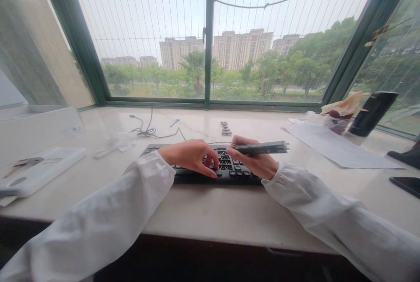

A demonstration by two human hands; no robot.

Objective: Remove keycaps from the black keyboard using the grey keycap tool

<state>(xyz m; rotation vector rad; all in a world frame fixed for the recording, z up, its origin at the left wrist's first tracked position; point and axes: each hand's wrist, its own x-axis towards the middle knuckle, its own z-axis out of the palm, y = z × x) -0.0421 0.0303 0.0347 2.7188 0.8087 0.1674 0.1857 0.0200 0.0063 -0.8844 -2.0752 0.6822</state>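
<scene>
A black keyboard (197, 178) lies on the white countertop, with the keycaps gone from part of its right half. My left hand (193, 155) bears down on its middle, fingers bent and thumb beside the bared section, gripping it there. Above the keyboard's right side, my right hand (254, 159) is closed around a dark, long-bodied keycap puller (262, 147). Thin wires run from the puller's left end toward the keys; whether they touch a keycap cannot be made out. Several removed keycaps (225, 129) stand in a small column behind the keyboard.
A cable (147, 132) lies coiled behind the keyboard beside clear plastic wrapping (118, 142). A white box (39, 127) and a white case (49, 170) are left. Right are paper (337, 144), a black cylinder (373, 113) and a phone (407, 185). The window (207, 102) closes off the back.
</scene>
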